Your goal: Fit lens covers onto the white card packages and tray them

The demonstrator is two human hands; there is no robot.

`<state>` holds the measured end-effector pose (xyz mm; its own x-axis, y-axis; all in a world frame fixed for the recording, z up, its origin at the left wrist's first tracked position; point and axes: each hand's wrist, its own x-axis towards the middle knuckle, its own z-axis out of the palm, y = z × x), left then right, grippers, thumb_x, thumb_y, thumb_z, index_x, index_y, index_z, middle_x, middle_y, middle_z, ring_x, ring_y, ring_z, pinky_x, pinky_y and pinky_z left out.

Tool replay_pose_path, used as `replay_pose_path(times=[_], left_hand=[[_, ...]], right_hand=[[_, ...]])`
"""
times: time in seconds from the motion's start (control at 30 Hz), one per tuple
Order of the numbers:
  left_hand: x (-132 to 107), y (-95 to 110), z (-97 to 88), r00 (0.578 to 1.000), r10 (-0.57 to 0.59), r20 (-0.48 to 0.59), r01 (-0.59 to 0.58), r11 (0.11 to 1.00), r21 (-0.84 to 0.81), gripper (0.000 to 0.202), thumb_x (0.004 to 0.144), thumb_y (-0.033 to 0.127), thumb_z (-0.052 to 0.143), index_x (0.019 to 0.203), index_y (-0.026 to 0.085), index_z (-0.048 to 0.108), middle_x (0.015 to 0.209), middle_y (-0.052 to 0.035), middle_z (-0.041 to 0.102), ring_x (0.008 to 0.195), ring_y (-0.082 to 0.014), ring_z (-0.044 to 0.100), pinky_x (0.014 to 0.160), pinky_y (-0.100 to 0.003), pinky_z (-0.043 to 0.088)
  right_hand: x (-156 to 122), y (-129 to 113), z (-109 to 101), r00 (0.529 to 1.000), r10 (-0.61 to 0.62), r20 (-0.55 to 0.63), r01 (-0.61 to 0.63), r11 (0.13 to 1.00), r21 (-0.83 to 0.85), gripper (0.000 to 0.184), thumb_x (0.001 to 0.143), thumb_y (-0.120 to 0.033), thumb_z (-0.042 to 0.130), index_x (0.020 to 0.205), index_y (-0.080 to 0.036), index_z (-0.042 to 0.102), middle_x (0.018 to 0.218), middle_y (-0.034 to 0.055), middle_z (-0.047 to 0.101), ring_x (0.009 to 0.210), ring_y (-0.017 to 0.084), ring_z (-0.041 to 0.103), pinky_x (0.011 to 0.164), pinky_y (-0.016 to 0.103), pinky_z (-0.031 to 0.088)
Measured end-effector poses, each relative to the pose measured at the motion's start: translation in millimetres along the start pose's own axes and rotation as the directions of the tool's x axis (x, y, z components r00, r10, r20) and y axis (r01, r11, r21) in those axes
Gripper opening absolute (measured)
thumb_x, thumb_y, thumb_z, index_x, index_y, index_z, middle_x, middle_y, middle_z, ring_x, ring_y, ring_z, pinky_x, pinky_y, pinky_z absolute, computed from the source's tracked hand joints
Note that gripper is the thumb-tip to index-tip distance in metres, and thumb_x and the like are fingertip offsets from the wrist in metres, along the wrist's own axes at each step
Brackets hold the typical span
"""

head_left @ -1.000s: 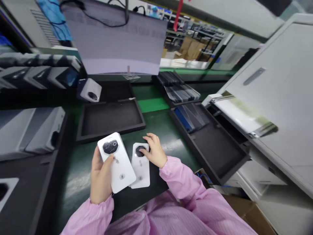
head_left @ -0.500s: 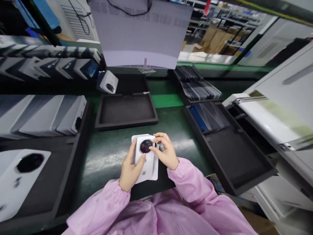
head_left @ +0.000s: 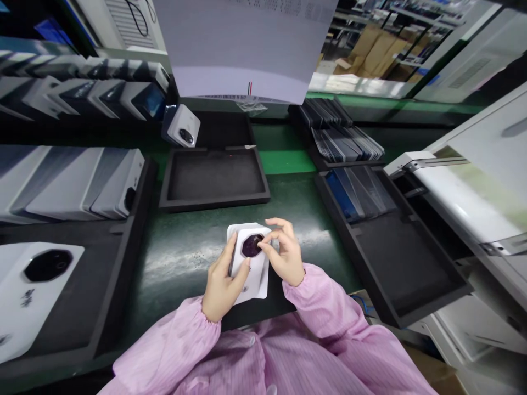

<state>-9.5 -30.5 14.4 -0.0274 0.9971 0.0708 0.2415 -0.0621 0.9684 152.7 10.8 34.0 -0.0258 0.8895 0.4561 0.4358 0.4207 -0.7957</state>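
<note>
A white flat box (head_left: 257,274), printed like a phone's back with a dark octagonal camera area (head_left: 250,246), lies over a second white piece at the bench's front. Whether it is a box or a panel is hard to tell. My left hand (head_left: 223,280) grips its left side, fingers along the edge and thumb on the face. Over the upper right corner, my right hand (head_left: 287,253) pinches thumb and index finger together at the right edge of the dark area. Anything between those fingertips is too small to make out.
Black trays with similar white pieces (head_left: 45,323) and leaning boxes (head_left: 72,184) stand at left. A black tray (head_left: 214,204) lies ahead, below a large grey panel (head_left: 247,49). Right-hand trays (head_left: 395,263) hold thin dark sheets (head_left: 362,192); a white machine (head_left: 486,192) borders them.
The view has shifted slightly. My right thumb and index finger have closed together at the dark area's right edge, with the other fingers raised. My left hand keeps its grip.
</note>
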Motion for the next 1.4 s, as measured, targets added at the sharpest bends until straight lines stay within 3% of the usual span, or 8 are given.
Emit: replay_pose_path(times=[0.07,0.17,0.3,0.53,0.9,1.07,1.4], left_hand=[[2,4,-0.6,0.996,-0.091,0.024,0.094,0.986,-0.139,0.064,0.083,0.031,0.063,0.142,0.026,0.038,0.141,-0.0071,0.05,0.126,-0.0262,0.051,0.103,-0.037,0.044],[6,8,-1.6,0.983,-0.172,0.063,0.183,0.93,-0.318,0.066,0.083,0.031,0.063,0.143,0.028,0.034,0.144,-0.006,0.046,0.128,-0.0249,0.048,0.103,-0.036,0.044],[10,9,-2.9,0.973,-0.219,0.08,0.232,0.879,-0.417,0.068,0.082,0.031,0.064,0.143,0.03,0.033,0.142,-0.0058,0.049,0.124,-0.0234,0.053,0.1,-0.034,0.047],[12,8,-5.6,0.981,-0.19,0.031,0.187,0.904,-0.386,0.068,0.082,0.03,0.065,0.142,0.03,0.035,0.147,-0.0055,0.043,0.131,-0.024,0.045,0.107,-0.035,0.039],[13,11,-7.0,0.98,-0.199,0.013,0.189,0.907,-0.377,0.068,0.081,0.029,0.066,0.142,0.029,0.036,0.146,-0.0063,0.043,0.131,-0.0248,0.044,0.11,-0.037,0.036],[14,12,-6.5,0.979,-0.202,0.017,0.193,0.906,-0.378,0.067,0.081,0.029,0.065,0.142,0.029,0.036,0.146,-0.0063,0.044,0.131,-0.0248,0.044,0.108,-0.036,0.038],[13,9,-7.1,0.978,-0.202,0.044,0.202,0.891,-0.406,0.069,0.081,0.029,0.064,0.143,0.029,0.033,0.145,-0.0074,0.045,0.129,-0.0252,0.047,0.108,-0.038,0.038]], right_hand=[[-2,-2,0,0.979,-0.202,0.012,0.202,0.973,-0.112,0.008,0.08,-0.019,0.064,0.074,-0.024,0.062,0.103,0.0069,0.064,0.113,0.028,0.055,0.092,0.05,0.046],[-4,-1,3,0.892,-0.443,0.083,0.45,0.889,-0.087,0.015,0.081,-0.012,0.059,0.081,-0.026,0.061,0.08,-0.0005,0.07,0.094,0.023,0.067,0.096,0.051,0.042],[-6,1,7,0.828,-0.552,0.099,0.551,0.833,0.038,0.024,0.081,-0.006,0.059,0.097,-0.024,0.058,0.078,-0.0005,0.073,0.085,0.019,0.072,0.092,0.045,0.049],[-6,2,7,0.809,-0.577,0.116,0.56,0.815,0.151,0.038,0.081,-0.005,0.06,0.114,-0.024,0.052,0.087,0.0034,0.075,0.09,0.018,0.072,0.079,0.036,0.059],[-10,7,7,0.806,-0.568,0.169,0.547,0.822,0.158,0.042,0.081,-0.006,0.061,0.118,-0.021,0.053,0.09,0.0051,0.075,0.091,0.018,0.071,0.087,0.037,0.056],[-10,5,7,0.824,-0.54,0.168,0.52,0.841,0.153,0.037,0.082,-0.008,0.06,0.115,-0.024,0.055,0.092,0.0027,0.075,0.092,0.017,0.071,0.088,0.037,0.055],[-7,4,5,0.811,-0.556,0.184,0.537,0.831,0.146,0.032,0.082,-0.007,0.059,0.109,-0.023,0.059,0.09,0.003,0.075,0.093,0.018,0.071,0.089,0.039,0.054]])
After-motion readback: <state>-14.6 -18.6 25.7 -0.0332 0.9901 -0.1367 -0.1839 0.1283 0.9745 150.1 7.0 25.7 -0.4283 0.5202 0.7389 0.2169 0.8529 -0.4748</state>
